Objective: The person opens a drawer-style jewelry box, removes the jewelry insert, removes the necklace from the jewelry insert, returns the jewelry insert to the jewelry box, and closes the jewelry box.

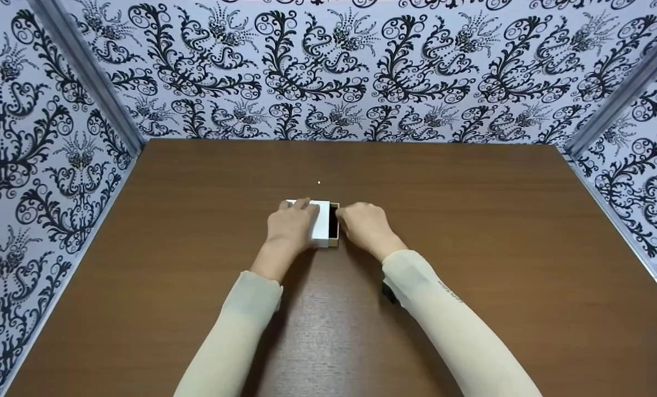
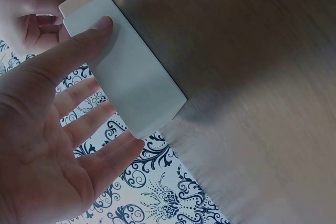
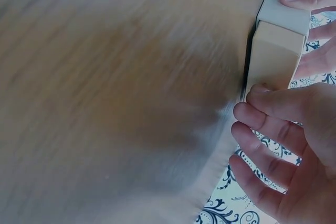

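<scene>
A small white slide-out box lies on the brown table, its tan inner drawer sticking out a little on the right and showing a dark inside. My left hand holds the white outer sleeve, thumb flat on the near side and fingers over the top and left end. At the drawer's right end is my right hand. In the right wrist view its thumb and index finger pinch the end of the tan drawer, with the other fingers loosely bent below.
The brown wooden table spreads out around the box. Patterned black-and-white panels stand behind it and at both sides, joined by grey corner posts. A tiny pale speck shows on the table beyond the box.
</scene>
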Tool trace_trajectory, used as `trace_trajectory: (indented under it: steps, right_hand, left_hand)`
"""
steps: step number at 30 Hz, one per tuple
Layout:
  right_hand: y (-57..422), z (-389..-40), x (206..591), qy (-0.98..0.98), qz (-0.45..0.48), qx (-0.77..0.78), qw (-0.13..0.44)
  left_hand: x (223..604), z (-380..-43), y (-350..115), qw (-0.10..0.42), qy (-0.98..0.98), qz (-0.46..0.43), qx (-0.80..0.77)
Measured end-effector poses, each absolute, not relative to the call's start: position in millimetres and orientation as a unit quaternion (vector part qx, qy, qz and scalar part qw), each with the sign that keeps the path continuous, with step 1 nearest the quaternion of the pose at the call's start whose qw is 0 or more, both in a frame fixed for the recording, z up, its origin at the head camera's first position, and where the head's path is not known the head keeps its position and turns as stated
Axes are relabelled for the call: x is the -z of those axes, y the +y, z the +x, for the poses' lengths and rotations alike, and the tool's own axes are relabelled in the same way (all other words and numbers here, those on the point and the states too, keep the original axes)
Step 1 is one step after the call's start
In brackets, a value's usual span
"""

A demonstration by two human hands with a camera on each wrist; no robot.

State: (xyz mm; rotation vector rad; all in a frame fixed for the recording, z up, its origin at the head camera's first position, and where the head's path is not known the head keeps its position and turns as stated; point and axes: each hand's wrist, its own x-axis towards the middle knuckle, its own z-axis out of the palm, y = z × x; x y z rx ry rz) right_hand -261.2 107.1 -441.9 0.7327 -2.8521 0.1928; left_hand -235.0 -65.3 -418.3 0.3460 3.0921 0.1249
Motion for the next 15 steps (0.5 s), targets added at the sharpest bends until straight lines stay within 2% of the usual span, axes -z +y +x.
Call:
trace_trajectory:
  steps: [8,15]
  right_hand:
    - [113.5,-262.0,441.4,-0.965,0.240,-0.055,0.087]
    - [118.1,-261.8,441.3,-0.968,0.233,-0.053,0.078]
  left_hand:
    - [418.4,-236.1,-65.7,0.031,0.993,0.112,-0.033]
    - [418.8,-235.9,-65.3,0.026,0.992,0.115,-0.037]
